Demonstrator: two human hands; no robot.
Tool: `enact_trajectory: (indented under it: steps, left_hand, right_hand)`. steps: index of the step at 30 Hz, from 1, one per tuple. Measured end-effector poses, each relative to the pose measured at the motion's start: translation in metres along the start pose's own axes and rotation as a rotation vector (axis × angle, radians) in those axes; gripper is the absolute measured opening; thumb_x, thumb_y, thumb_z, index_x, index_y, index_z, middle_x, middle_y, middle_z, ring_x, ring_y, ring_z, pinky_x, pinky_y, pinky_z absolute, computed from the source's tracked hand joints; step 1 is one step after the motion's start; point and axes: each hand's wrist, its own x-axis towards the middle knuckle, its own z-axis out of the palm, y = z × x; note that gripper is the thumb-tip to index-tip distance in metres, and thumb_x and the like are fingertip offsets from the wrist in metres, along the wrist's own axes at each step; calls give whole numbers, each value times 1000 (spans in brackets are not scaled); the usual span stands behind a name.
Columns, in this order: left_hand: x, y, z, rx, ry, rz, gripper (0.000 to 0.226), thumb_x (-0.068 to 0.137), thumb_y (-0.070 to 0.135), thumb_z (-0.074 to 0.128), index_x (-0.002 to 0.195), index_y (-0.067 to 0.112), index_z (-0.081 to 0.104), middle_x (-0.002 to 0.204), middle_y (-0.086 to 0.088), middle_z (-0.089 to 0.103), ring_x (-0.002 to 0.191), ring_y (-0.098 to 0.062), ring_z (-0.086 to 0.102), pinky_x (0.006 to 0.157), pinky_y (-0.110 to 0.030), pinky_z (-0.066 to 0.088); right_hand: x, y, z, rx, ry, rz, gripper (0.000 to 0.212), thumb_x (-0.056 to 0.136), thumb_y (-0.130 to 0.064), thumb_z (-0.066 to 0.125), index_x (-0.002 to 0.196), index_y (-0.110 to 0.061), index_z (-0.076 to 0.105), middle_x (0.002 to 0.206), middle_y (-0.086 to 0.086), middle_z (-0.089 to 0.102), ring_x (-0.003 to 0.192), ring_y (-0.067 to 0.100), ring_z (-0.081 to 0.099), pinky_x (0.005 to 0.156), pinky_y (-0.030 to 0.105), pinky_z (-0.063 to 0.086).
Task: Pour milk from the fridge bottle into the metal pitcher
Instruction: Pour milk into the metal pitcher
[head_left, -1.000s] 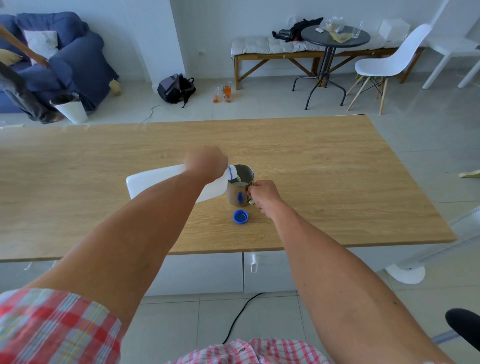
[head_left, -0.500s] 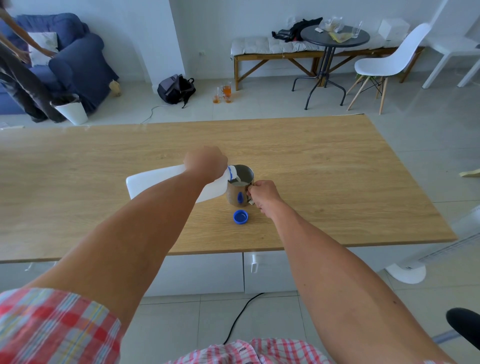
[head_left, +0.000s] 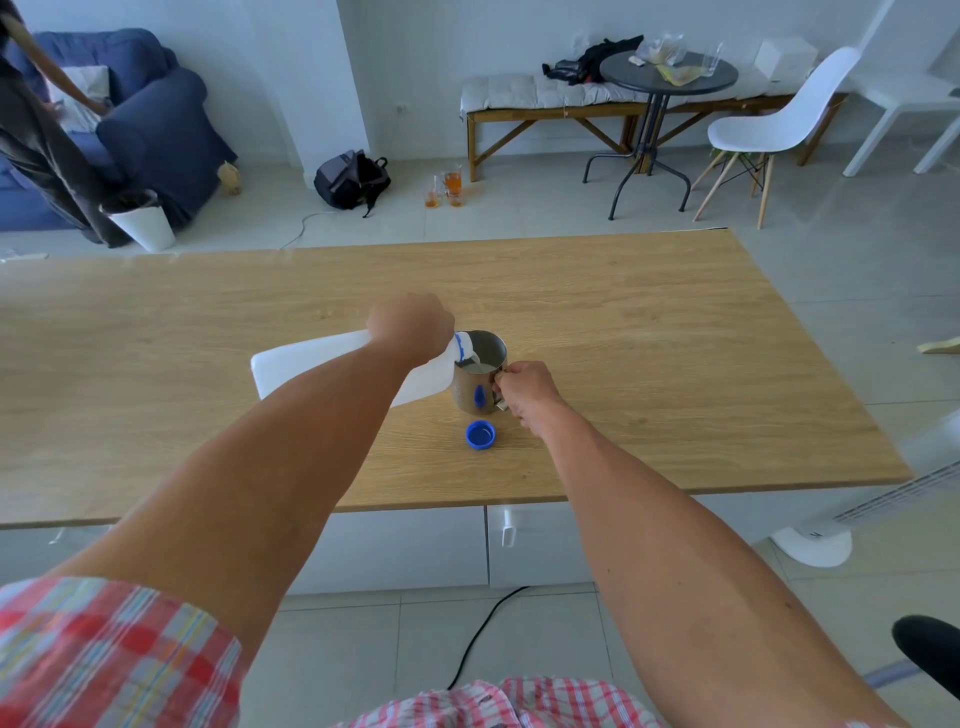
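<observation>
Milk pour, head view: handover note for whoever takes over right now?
Left hand: grips the white milk bottle, tipped with its neck over the rim of the metal pitcher.
Right hand: fingers on the pitcher's handle, steadying it on the wooden table.
Blue cap: off, lying on the table in front of the pitcher.
Done: bottle opened, milk in the pitcher.
Left: finish pouring, right the bottle.

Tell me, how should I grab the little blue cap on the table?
Pinch the blue cap by its rim, coming straight down from above. It lies flat on the table with its open side up, clear space around it, just in front of the metal pitcher.
</observation>
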Motion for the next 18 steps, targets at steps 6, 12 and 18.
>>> enact_trajectory:
  steps: [6, 12, 18]
  left_hand:
    - [1, 0, 0, -1, 6, 8, 26, 98, 18, 39, 90, 11, 63, 77, -6, 58, 61, -22, 50, 65, -36, 42]
    - [1, 1, 0, 3, -7, -2, 26, 97, 18, 39, 92, 12, 63, 77, -6, 57, 70, -25, 55, 68, -37, 42]
    - [2, 0, 1, 4, -2, 3, 29, 98, 20, 38, 90, 11, 64, 77, -6, 59, 63, -23, 52, 67, -36, 43]
  right_hand:
    - [1, 1, 1, -2, 1, 0, 20, 97, -10, 50, 85, -11, 67, 76, 8, 58, 58, 17, 42, 49, 30, 32]
    - [2, 1, 2, 3, 0, 1, 20, 94, -9, 50, 83, -14, 66, 78, 9, 59, 66, 22, 45, 53, 32, 32]
    - [2, 1, 2, 10, 0, -2, 21, 96, -8, 50, 84, -13, 67, 79, 9, 60, 69, 22, 48, 58, 34, 36]
